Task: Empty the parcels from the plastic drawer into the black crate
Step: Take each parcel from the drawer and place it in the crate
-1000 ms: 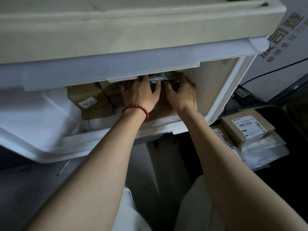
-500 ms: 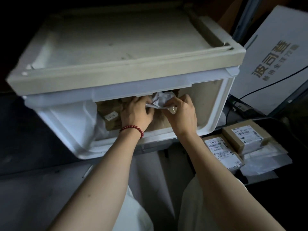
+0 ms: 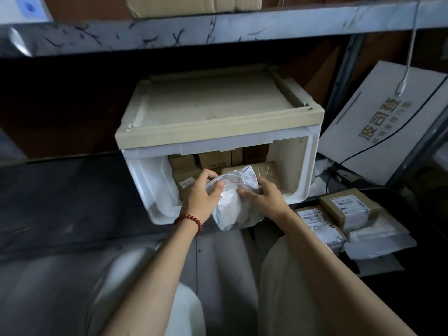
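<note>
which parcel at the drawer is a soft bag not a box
The crumpled white mailer bag held by left hand and right hand; the others inside the plastic drawer are brown cardboard boxes.

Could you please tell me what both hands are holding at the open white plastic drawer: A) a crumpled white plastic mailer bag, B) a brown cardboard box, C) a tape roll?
A: the left hand and right hand both grip the crumpled white plastic mailer bag at the mouth of the white plastic drawer; brown cardboard boxes sit inside.
</note>
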A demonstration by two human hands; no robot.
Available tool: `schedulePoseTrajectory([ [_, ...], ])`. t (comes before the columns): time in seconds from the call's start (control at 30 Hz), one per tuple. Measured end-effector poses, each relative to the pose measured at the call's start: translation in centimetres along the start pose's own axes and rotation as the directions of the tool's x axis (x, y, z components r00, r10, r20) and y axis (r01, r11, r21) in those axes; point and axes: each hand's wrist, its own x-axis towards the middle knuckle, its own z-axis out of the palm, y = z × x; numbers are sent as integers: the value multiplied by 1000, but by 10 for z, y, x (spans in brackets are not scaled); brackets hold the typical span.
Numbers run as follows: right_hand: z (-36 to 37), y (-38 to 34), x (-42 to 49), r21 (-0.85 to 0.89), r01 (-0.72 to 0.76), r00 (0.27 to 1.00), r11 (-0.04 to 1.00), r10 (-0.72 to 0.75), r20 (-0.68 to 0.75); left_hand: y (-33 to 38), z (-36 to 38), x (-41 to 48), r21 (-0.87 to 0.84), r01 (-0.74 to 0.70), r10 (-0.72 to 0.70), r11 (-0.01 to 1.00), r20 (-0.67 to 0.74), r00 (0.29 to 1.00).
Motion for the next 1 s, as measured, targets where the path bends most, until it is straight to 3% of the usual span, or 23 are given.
schedulePoseTrajectory([
  [0.07,4,-3,-6,176,-22,1000,984,18,24,4,-5,-8,-184,100,-100,978,9,995],
  [0.23,12,-5,-12,336,-48,999,941,48,8,7,-10,-22,-413,280,-261,867,104,960],
  [0.37,15,-4,-14,455,-44,994,890,84,-68,6,-7,-23,-422,420,-356,804,224,907],
  [0.47,15,-4,-16,393,-29,991,919,79,-112,5,-4,-23,-417,371,-317,830,195,928],
  [0.6,13,-4,-18,255,-24,983,967,69,-169,3,-4,-24,-396,242,-240,886,56,969],
  [0.73,10,-1,-16,281,-8,964,960,82,-253,-1,-5,-23,-324,140,-162,935,-41,986],
  [0.83,8,3,-12,267,-11,929,964,109,-354,-5,-5,-22,-282,139,-151,949,-24,988],
  [0.9,6,3,-11,282,-12,942,959,105,-318,-8,-4,-21,-286,147,-160,947,-21,987],
  [1.0,8,1,-13,256,8,990,967,28,-137,-11,-5,-17,-324,200,-225,924,-39,974],
])
